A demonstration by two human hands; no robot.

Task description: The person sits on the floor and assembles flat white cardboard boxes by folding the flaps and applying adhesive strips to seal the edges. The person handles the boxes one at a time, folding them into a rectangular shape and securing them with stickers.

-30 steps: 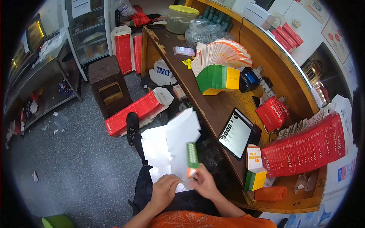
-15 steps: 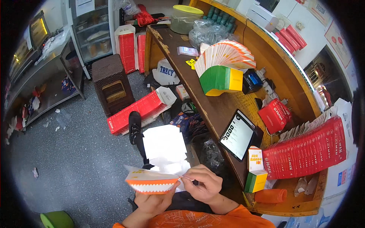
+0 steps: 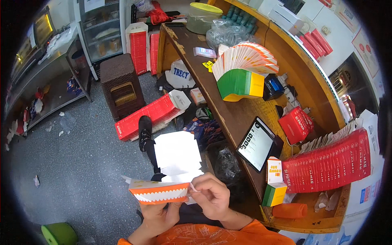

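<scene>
An orange and white paper food box [image 3: 159, 192], partly folded, is held above my lap. My left hand [image 3: 159, 217] supports it from below, with the thumb and fingers closed on its underside. At the box's right end, my right hand [image 3: 211, 195] pinches a small pale flap between thumb and fingertips. Just beyond the hands, a white unfolded box [image 3: 178, 151] lies over my legs, its lower part hidden by the orange box.
A wooden desk [image 3: 228, 118] on the right carries a tablet [image 3: 256, 143], fanned orange-white cartons [image 3: 245, 61], a green-yellow carton [image 3: 241, 85] and a row of red cartons [image 3: 330, 161]. Left of it are a red carton stack [image 3: 149, 116], a brown woven stool [image 3: 121, 83] and a green bin [image 3: 59, 234].
The orange and white box has shifted left and its right end now tilts up slightly. Both hands moved left with it, the right still pinching the end flap.
</scene>
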